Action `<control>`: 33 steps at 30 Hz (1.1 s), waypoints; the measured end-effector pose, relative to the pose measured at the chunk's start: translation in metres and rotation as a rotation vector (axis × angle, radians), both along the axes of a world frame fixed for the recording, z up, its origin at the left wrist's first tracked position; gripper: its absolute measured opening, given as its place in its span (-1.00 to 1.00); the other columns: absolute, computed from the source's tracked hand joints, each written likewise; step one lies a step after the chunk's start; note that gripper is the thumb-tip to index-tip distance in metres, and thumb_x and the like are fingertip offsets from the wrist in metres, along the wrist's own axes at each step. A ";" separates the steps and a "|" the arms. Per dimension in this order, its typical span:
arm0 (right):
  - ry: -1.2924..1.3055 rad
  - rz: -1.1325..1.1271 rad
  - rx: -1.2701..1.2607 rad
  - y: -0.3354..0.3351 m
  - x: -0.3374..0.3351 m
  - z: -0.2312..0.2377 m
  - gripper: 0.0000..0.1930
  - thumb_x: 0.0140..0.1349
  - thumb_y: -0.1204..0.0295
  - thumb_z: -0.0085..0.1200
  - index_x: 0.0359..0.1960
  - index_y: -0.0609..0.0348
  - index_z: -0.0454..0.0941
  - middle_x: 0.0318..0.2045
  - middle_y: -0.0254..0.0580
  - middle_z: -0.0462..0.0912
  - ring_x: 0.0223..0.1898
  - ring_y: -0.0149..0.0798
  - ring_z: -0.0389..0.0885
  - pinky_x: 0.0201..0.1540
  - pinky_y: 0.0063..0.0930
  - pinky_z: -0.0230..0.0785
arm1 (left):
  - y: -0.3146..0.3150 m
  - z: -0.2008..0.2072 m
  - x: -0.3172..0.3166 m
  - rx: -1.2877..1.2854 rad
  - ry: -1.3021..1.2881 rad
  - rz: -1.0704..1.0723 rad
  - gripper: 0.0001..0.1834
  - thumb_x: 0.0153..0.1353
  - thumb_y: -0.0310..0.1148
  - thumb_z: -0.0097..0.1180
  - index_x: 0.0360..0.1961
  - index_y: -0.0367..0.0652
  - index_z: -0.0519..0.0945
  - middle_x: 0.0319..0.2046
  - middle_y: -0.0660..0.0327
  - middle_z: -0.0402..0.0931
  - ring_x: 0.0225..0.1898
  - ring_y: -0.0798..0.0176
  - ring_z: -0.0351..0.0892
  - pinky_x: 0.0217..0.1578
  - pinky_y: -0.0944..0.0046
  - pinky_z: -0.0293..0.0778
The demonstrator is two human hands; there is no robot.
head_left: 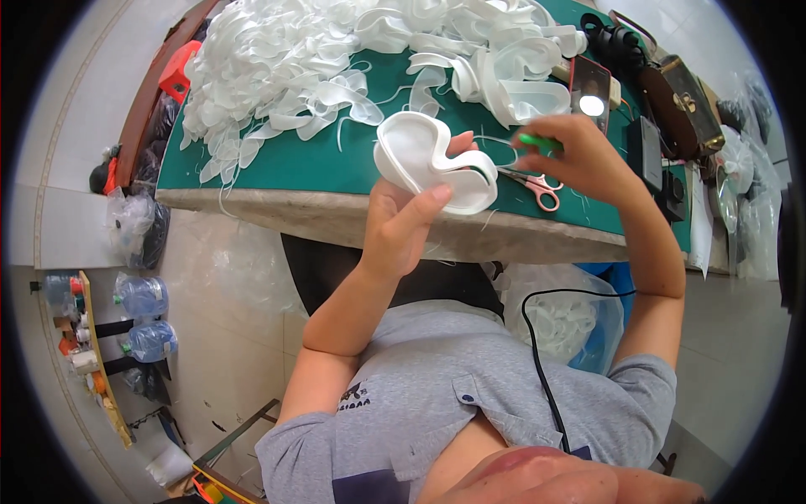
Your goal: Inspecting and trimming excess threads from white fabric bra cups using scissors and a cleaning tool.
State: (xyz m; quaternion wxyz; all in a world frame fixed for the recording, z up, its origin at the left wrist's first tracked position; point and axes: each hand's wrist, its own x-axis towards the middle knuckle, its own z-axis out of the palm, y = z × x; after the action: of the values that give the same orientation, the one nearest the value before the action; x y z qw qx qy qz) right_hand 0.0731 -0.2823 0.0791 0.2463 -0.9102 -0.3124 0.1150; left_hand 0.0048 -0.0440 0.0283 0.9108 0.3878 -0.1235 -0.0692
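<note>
My left hand [403, 223] holds up a white kidney-shaped piece [409, 151] with a raised rim and a notch on one side. The thumb presses its near edge, and other fingers show behind it. To the right, above the table edge, my right hand [571, 151] is closed around a small bright-green item [540, 142]; its exact kind cannot be made out. Thin white thread runs between this hand and the piece. Below the right hand, scissors with pink handles [546, 197] lie on the green table [357, 168], their blades partly hidden by the piece.
A large heap of white strips and curved pieces [277, 67] covers the table's far side. At the right are a phone [590, 97], a black box [645, 151] and a brown case [684, 101]. A plastic bag of white scraps [562, 323] stands below the table; a black cable [531, 336] crosses my chest.
</note>
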 end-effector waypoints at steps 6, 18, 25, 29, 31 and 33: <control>-0.258 0.292 0.525 0.062 0.007 -0.013 -0.79 0.10 0.42 0.21 -0.28 0.24 0.52 -0.33 -0.18 0.47 -0.38 -0.18 0.50 -0.39 -0.37 0.34 | 0.005 -0.020 0.004 0.052 0.097 0.128 -0.57 0.25 -0.45 0.04 0.14 -0.30 0.34 0.04 0.12 0.44 0.05 0.27 0.45 0.09 0.22 0.35; 0.153 0.071 0.617 0.068 0.013 -0.035 -0.74 0.23 0.29 0.15 -0.21 0.25 0.52 -0.37 -0.28 0.55 -0.33 -0.41 0.46 -0.27 -0.51 0.34 | 0.004 -0.031 0.017 0.076 0.121 0.233 -0.60 0.27 -0.38 0.10 0.11 -0.22 0.40 0.02 0.21 0.47 0.02 0.33 0.45 0.09 0.24 0.34; 0.564 0.096 0.840 0.066 0.017 -0.041 -0.70 0.23 0.23 0.16 -0.15 0.21 0.54 -0.35 -0.37 0.56 -0.26 -0.54 0.44 -0.20 -0.60 0.29 | 0.005 -0.031 0.014 0.127 0.136 0.237 -0.59 0.26 -0.38 0.12 0.11 -0.21 0.41 0.01 0.23 0.48 0.02 0.35 0.44 0.11 0.25 0.30; 0.730 0.100 0.938 0.064 0.020 -0.042 -0.76 0.21 0.25 0.17 -0.24 0.13 0.52 -0.44 -0.48 0.50 -0.41 -0.65 0.36 -0.42 -0.75 0.12 | 0.015 -0.038 0.013 -0.076 0.176 0.075 -0.60 0.24 -0.44 0.11 0.10 -0.22 0.42 0.01 0.20 0.48 0.04 0.27 0.44 0.14 0.21 0.28; 0.814 0.117 0.929 0.060 0.026 -0.045 -0.80 0.20 0.27 0.17 -0.27 0.09 0.51 -0.47 -0.53 0.46 -0.48 -0.68 0.31 -0.49 -0.78 0.04 | 0.020 -0.046 0.014 -0.223 0.198 -0.045 -0.60 0.22 -0.46 0.11 0.10 -0.23 0.43 0.02 0.18 0.48 0.06 0.22 0.43 0.17 0.15 0.25; 0.861 -0.053 0.986 0.063 0.031 -0.050 -0.84 0.19 0.30 0.16 -0.32 0.05 0.48 -0.54 -0.58 0.39 -0.57 -0.70 0.21 -0.56 -0.78 -0.08 | 0.015 -0.041 0.016 -0.452 -0.019 -0.316 -0.58 0.15 -0.46 0.15 0.07 -0.22 0.45 0.04 0.13 0.47 0.12 0.09 0.38 0.23 0.04 0.15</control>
State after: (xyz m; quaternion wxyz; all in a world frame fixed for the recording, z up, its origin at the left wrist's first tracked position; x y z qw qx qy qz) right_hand 0.1039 -0.2191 0.0290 0.7406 -0.5705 -0.1795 0.3065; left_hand 0.0203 -0.0293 -0.0126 0.9509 0.1513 -0.2036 -0.1775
